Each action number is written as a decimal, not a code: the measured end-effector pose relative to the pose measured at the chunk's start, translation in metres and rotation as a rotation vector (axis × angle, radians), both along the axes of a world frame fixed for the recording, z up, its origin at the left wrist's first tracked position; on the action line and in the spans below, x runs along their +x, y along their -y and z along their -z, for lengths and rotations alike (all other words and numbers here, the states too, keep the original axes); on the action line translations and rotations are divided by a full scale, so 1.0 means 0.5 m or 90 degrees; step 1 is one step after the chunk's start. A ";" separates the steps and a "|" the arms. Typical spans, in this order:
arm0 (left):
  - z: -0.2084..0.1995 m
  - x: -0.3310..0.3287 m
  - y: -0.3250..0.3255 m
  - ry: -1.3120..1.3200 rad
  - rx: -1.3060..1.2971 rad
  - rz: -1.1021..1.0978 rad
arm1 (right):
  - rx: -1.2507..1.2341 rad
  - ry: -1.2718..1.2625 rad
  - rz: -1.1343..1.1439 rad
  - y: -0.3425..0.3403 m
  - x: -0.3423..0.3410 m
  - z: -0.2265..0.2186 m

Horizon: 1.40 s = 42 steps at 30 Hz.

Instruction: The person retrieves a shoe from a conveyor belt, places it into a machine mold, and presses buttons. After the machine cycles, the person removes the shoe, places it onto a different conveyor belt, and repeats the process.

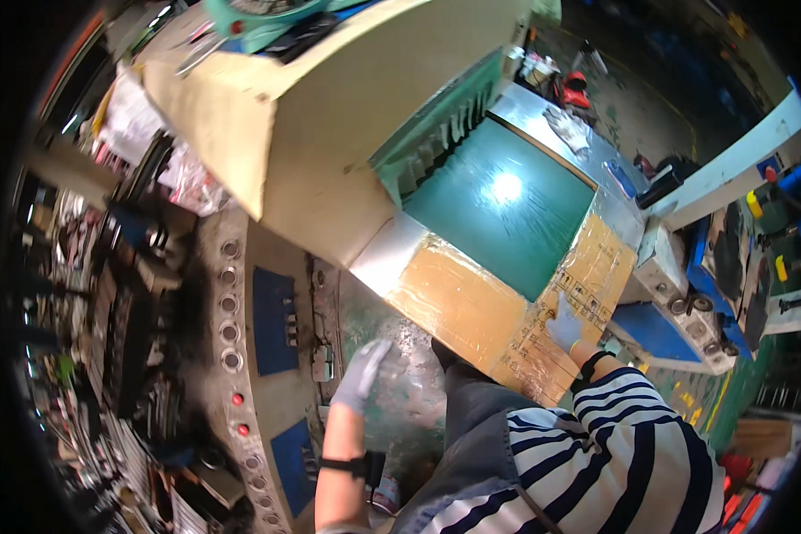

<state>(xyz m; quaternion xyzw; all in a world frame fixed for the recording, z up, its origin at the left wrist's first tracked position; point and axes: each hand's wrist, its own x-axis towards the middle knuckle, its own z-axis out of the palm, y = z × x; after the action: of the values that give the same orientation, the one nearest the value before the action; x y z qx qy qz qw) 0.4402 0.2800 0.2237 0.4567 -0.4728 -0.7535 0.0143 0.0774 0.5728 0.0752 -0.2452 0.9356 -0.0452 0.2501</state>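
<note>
My left hand (362, 374), in a pale glove, hangs over the floor beside the work table. Its fingers are stretched out and nothing shows in them. On the printed brown cardboard (614, 261) at the table's near right edge lies my right hand (563, 327), also gloved, its fingers extended and holding nothing visible. Next to the cardboard is a dark green square panel (481, 214) with a bright light reflected on it. A tape-covered cardboard piece (458, 289) borders its near side. Bare metal (385, 258) shows at the table's left corner.
Tall cardboard sheets (329, 151) stand up behind and left of the panel. A crumpled glove (567, 129) lies on the metal at the far right. Left is a grey machine panel with red buttons (238, 400); right stands a machine part with round knobs (685, 306).
</note>
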 end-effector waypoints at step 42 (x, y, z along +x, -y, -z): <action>0.495 -0.783 0.710 0.333 -0.540 -0.065 | -0.014 -0.320 0.210 0.010 -0.232 0.200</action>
<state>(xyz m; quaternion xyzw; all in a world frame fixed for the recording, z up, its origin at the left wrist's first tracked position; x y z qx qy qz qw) 0.0487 -0.0749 -0.0239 0.6071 -0.7020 -0.3536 0.1166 -0.0387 0.5680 -0.0246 -0.0964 0.9948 -0.0330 -0.0029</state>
